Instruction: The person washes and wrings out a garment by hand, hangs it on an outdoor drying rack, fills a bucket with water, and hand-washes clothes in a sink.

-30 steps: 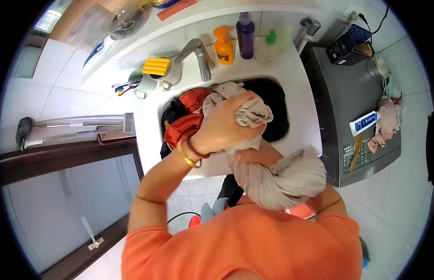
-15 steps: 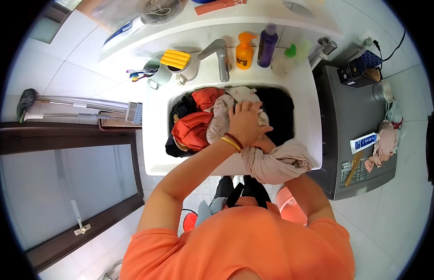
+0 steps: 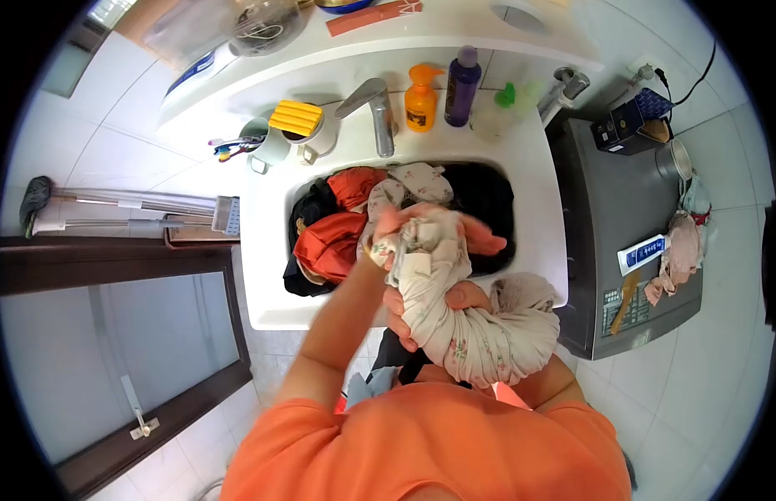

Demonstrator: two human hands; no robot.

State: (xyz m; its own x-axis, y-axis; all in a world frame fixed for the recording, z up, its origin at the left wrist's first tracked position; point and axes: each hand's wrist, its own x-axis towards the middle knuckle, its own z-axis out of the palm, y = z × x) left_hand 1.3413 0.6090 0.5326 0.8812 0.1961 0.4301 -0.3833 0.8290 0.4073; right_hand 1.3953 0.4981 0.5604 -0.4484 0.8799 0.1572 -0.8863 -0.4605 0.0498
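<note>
A twisted pale floral cloth [image 3: 454,334] runs from the middle of the sink toward its front right edge and hangs over my right forearm. My right hand [image 3: 434,309] is wrapped round its middle, with the thumb on top. My left hand [image 3: 396,230] is at the cloth's upper end, behind and beside it; its fingers are partly covered and blurred. Under the hands, the white sink [image 3: 267,314] holds red cloth [image 3: 331,246], black cloth [image 3: 484,200] and more pale floral cloth [image 3: 421,182].
Behind the sink stand a faucet [image 3: 379,117], an orange pump bottle [image 3: 420,100], a purple bottle [image 3: 461,88] and cups, one under a yellow soap bar [image 3: 295,118]. At right, a grey washing machine [image 3: 596,209] bears a tube [image 3: 642,255] and a box.
The twisted cloth has come up from the sink toward my body, its floral side now showing. My left hand has shifted left from on top of the cloth to its upper end.
</note>
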